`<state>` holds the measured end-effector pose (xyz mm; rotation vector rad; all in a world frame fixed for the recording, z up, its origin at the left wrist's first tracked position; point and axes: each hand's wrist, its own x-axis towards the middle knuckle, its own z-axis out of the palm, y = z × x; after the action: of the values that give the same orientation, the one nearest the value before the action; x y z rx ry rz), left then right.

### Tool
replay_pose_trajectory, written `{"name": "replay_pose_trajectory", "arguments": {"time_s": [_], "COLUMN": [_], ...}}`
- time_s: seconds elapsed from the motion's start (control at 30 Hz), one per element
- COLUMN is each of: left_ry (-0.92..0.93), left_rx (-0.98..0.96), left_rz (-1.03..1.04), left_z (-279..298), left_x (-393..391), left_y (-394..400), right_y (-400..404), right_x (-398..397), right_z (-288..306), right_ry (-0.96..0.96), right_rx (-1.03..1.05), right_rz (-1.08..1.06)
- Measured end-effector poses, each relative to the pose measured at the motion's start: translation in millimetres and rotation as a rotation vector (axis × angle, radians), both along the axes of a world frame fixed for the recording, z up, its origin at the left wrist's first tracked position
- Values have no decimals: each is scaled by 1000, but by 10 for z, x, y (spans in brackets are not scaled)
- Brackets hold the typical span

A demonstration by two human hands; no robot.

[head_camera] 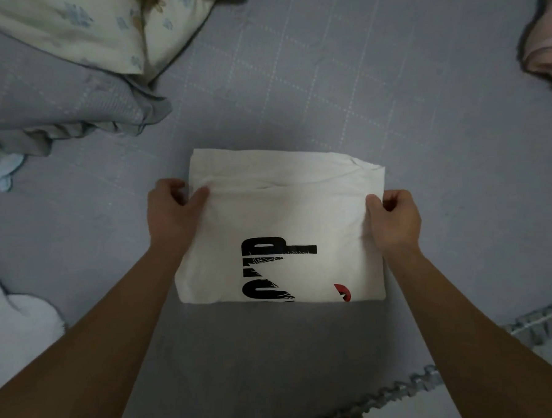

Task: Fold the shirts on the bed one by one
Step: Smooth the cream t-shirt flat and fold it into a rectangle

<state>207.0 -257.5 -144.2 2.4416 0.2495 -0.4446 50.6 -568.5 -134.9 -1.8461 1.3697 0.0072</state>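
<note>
Here, white shirt [279, 228], pinched between fingers [374, 203]

Both your bare forearms reach forward from the bottom corners and converge toward the middle. Your left hand [172, 211] sits back-up, thumb stretched toward the center and fingers curled under, its grip a pinch on the cloth edge it holds. Your right hand [393, 218] is level with it but well apart, knuckles up, fingers curled tight and thumb pressed down in the same pinching grip. Both wrists are straight.
</note>
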Motion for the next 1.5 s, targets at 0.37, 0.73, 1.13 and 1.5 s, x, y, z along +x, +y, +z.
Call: {"name": "replay_pose_trajectory", "arguments": {"time_s": [0.37, 0.73, 1.13, 1.5], "left_ry": [480, 552, 910, 501], "left_rx": [-338, -530, -426, -813], "left_rz": [125, 549, 520, 717], "left_z": [74, 14, 200, 48], "left_x": [-352, -2073, -2526, -2970], "left_y": [364, 741, 557, 341], "right_y": [210, 144, 832, 206], "right_x": [-674, -425, -1379, -247], "right_z": [19, 159, -104, 87], "right_ry": [156, 43, 93, -7], "right_rx": [194, 98, 430, -4], "right_rz": [-12, 168, -143, 296]}}
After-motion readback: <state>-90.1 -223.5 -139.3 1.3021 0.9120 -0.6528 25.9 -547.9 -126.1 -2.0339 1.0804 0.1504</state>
